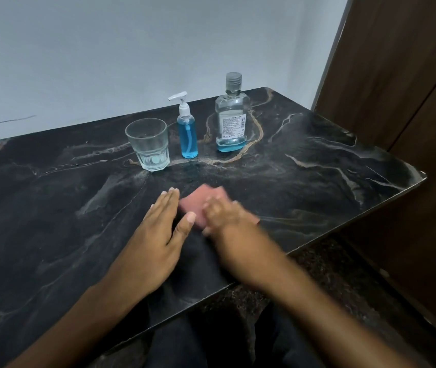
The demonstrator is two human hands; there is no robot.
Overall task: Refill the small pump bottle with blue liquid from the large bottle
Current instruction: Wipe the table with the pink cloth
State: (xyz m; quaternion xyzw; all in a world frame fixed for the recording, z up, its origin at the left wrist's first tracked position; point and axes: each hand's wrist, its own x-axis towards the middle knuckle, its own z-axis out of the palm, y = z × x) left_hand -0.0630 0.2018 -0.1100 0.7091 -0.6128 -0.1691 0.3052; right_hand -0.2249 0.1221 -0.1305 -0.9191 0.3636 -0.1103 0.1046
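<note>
The small pump bottle [187, 134] stands upright at the back of the black marble table [52, 208], mostly full of blue liquid, its white pump head on. To its right stands the large clear bottle [231, 120], capped, with only a thin layer of blue liquid at the bottom. My left hand [158, 235] lies flat on the table, fingers together, holding nothing. My right hand [224, 216] is blurred with motion and presses on a pink cloth [198, 205] lying on the table just right of my left hand.
An empty clear glass [149, 144] stands left of the pump bottle. A grey wall runs behind the table. A dark wooden door [397, 102] is at the right. The table's front edge runs diagonally under my right forearm.
</note>
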